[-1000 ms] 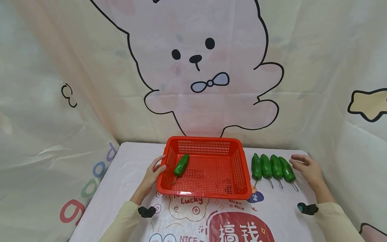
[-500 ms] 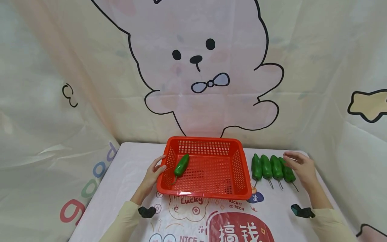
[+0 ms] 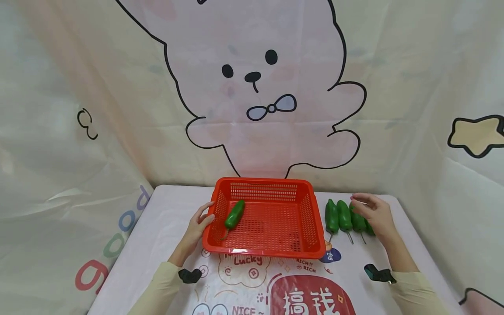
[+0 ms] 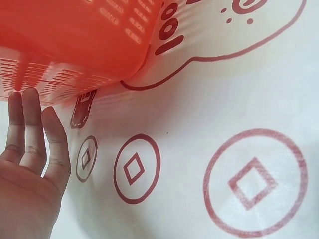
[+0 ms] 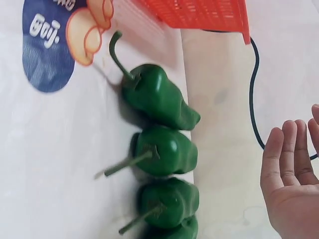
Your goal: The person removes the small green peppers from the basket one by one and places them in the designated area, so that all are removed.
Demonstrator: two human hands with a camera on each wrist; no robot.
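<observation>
My left hand (image 3: pixel 195 227) is at the left side of a red plastic basket (image 3: pixel 264 253). In the left wrist view its straight fingers (image 4: pixel 32 112) reach up to the basket's outer wall. One green pepper (image 3: pixel 235 215) lies inside the basket, toward the left. Right of the basket, several green peppers lie in a row, the nearest pepper (image 3: pixel 331 217) close to its wall. My right hand (image 3: pixel 376 214) hovers over the right end of this row, partly hiding the last peppers. In the right wrist view its fingers (image 5: pixel 288 149) are extended and hold nothing.
A white printed tablecloth (image 3: pixel 252 297) covers the table. Behind the basket and peppers rises a curtain (image 3: pixel 275 144) with a cartoon animal on it. Similar sheets hang at the left and right sides.
My right hand has moved left, from beside the pepper row to above its right end. The left hand has stayed at the basket, and the peppers lie as before.
</observation>
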